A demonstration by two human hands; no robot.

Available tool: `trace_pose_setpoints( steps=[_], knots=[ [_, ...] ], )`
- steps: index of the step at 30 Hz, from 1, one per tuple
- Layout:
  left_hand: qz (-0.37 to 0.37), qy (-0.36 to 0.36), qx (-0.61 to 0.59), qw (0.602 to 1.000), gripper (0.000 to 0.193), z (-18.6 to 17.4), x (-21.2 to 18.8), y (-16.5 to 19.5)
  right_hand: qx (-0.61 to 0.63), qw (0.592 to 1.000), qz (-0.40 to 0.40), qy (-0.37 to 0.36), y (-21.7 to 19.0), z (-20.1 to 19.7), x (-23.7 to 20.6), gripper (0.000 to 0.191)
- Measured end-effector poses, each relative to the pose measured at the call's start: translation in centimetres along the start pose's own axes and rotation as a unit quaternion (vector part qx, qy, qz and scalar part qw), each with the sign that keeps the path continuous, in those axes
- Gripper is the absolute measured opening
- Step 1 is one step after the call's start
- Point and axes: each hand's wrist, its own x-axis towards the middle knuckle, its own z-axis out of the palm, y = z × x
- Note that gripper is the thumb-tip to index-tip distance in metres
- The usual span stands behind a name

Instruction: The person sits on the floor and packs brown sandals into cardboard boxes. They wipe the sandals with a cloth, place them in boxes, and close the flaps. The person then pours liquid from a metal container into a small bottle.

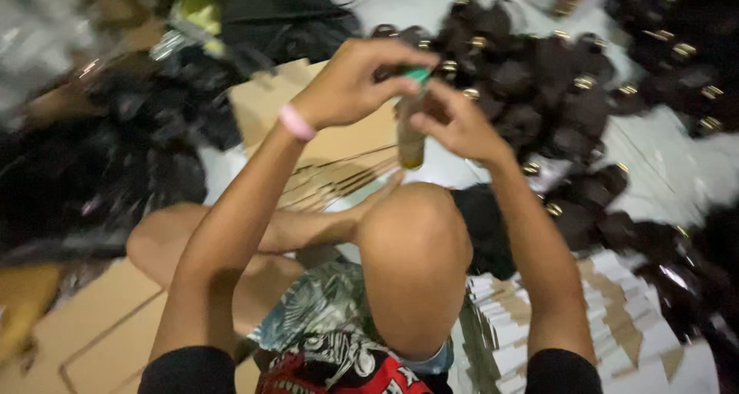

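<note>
Both my hands are raised in front of me around a small bottle (411,140) with a green cap and yellowish contents. My left hand (350,82), with a pink band on its wrist, curls its fingers over the green cap from above. My right hand (460,124) grips the bottle's upper part from the right. The bottle hangs upright above my raised knee (416,263). The picture is blurred by motion.
Heaps of small black bags with gold clasps (554,86) lie on the white floor ahead and to the right. Flat cardboard sheets (331,144) lie ahead and at the lower left. A stack of white and brown paper tags (616,325) sits at the lower right. Black plastic bags (100,171) pile up on the left.
</note>
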Motion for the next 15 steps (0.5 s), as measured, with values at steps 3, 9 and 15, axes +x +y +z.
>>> trace_pose_setpoints(
  steps=[3,9,15],
  knots=[
    [-0.027,0.079,0.053,0.995,0.028,-1.1,0.3,-1.3,-0.129,0.988,-0.051,0.065,-0.3,-0.4,3.8,0.034],
    [-0.07,0.168,0.233,0.955,0.037,-5.7,1.8,-6.7,-0.121,0.982,-0.133,0.051,-1.9,-0.7,14.6,0.022],
    [-0.177,0.068,0.42,0.887,0.044,-15.3,5.2,-11.0,-0.061,0.968,-0.235,-0.063,-3.3,0.4,26.6,0.011]
  ],
)
